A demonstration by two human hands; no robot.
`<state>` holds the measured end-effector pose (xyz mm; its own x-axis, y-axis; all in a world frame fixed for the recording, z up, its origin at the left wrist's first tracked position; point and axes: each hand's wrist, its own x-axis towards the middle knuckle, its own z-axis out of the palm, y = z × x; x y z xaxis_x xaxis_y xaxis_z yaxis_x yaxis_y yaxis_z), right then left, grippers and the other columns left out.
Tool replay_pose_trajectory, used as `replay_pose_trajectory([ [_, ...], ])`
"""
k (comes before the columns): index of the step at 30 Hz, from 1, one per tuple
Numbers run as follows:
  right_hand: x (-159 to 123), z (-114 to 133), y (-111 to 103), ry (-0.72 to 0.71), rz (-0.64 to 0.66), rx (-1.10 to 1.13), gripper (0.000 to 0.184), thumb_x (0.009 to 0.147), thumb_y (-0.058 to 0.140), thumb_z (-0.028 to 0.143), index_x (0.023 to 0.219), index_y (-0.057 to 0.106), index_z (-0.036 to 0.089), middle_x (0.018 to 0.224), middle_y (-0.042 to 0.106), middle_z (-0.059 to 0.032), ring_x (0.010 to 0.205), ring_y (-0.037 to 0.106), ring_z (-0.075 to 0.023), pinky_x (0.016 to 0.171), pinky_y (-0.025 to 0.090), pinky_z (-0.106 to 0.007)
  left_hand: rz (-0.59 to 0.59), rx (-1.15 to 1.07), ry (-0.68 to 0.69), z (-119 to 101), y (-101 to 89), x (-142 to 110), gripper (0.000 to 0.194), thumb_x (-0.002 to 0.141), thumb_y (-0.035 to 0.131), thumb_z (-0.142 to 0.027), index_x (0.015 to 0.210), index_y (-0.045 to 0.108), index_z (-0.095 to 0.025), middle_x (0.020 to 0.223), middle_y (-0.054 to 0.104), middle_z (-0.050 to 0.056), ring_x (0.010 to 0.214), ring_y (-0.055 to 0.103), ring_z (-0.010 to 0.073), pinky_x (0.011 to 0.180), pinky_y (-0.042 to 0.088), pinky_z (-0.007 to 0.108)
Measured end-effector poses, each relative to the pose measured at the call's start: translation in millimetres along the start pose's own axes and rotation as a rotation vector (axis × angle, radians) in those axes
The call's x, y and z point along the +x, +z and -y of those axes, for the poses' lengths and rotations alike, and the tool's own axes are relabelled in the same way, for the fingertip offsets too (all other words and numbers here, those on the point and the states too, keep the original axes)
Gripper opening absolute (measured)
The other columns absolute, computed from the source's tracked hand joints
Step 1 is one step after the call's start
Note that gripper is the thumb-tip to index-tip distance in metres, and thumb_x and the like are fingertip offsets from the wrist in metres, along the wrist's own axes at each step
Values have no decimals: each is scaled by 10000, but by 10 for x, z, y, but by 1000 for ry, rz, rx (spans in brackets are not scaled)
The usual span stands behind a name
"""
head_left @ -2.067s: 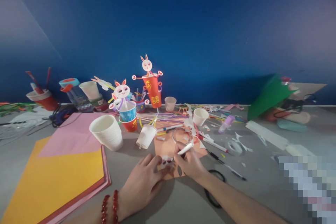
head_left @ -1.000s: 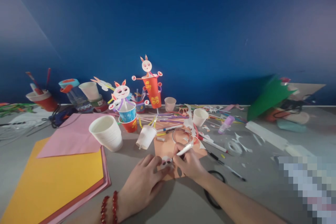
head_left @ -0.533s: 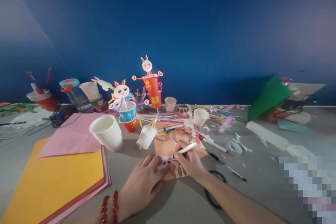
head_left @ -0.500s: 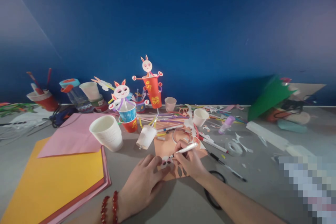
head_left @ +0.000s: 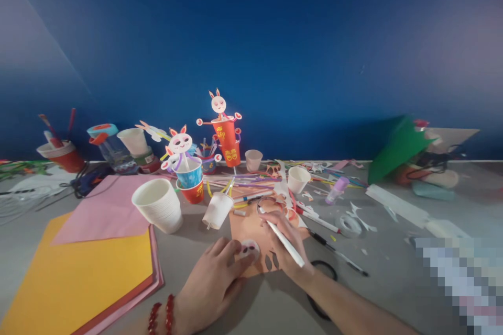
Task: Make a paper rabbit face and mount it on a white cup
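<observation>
My right hand (head_left: pixel 288 248) is closed around a white marker pen (head_left: pixel 287 245), which slants with its tip end raised away from the paper. On a sheet of orange paper (head_left: pixel 247 230) lies a small round white paper face (head_left: pixel 253 247) with dark eyes. My left hand (head_left: pixel 216 277), wearing red bead bracelets at the wrist, pins this face between thumb and fingers at its left edge. Two dark grey leaf-shaped spots (head_left: pixel 269 263) show on the orange paper beside my right hand. A white paper cup (head_left: pixel 218 210) lies tipped just beyond my left hand.
Stacked white cups (head_left: pixel 157 207) stand left, beside coloured paper sheets (head_left: pixel 90 272). Behind are rabbit figures on a red cup (head_left: pixel 230 152) and a blue cup (head_left: pixel 189 170). Right lie a black pen (head_left: pixel 338 252), a tape roll (head_left: pixel 349 225), a purple glue stick (head_left: pixel 337 190) and a black ring (head_left: pixel 322 310).
My right hand has lifted the marker off the paper face and swung its tail down toward me. The face is now less covered. My left hand stays on it.
</observation>
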<state>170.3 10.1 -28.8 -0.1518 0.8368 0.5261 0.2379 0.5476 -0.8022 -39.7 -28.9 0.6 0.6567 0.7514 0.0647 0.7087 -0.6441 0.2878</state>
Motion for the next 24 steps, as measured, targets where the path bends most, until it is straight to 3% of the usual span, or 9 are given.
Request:
replay_pose_trajectory([
  [3,-37,19,16,4,15,22,251,1008,428,317,1177,610,276,956,636,-66,850,619,-216,766,495,-328,2,-29,-9,-15,-19,-3,541,864,565,-114,1352,482,-329,1221,565,47,1036,509,262,891,474,410],
  [6,-44,15,59,138,15,91,240,993,458,382,1154,595,269,931,628,-52,693,588,-176,631,491,-292,2,-46,-12,-22,-31,-7,472,894,543,-131,1320,501,-330,1195,573,41,1032,515,257,881,479,407],
  [9,35,44,75,302,10,315,262,965,486,469,1114,562,267,875,608,-18,494,459,-113,441,407,-246,-1,-32,-9,-7,-28,-11,410,882,549,-120,1245,555,-310,1200,573,41,1048,522,265,883,483,422],
  [12,200,144,-10,384,-37,510,285,934,519,507,1065,559,257,772,578,17,444,392,-91,369,321,-209,-6,7,-3,29,-6,-14,382,869,560,-121,1201,586,-307,1204,586,38,1034,537,272,863,494,431],
  [15,376,288,-214,349,-117,566,270,906,569,469,1052,584,243,814,613,6,470,421,-86,384,330,-199,-33,53,32,71,34,-18,441,871,567,-132,1263,553,-333,1232,597,34,1026,554,273,862,499,436],
  [20,423,395,-748,255,-157,302,213,911,540,404,921,614,205,529,509,52,426,421,-106,402,328,-205,-89,104,71,109,87,-28,398,846,566,-100,1198,581,-285,1233,615,54,1065,566,281,897,494,436],
  [22,312,337,-1000,207,-131,35,188,908,543,367,1010,609,224,590,573,35,481,501,-133,445,385,-219,-114,97,85,113,89,-32,296,866,556,-119,1123,598,-259,1224,619,64,1061,573,276,892,498,423],
  [24,147,231,-1239,110,-87,-280,170,901,563,357,990,645,237,778,685,-24,653,622,-176,588,478,-256,-137,85,99,115,85,-35,207,883,548,-139,1049,604,-246,1185,629,67,1023,585,267,862,506,405],
])
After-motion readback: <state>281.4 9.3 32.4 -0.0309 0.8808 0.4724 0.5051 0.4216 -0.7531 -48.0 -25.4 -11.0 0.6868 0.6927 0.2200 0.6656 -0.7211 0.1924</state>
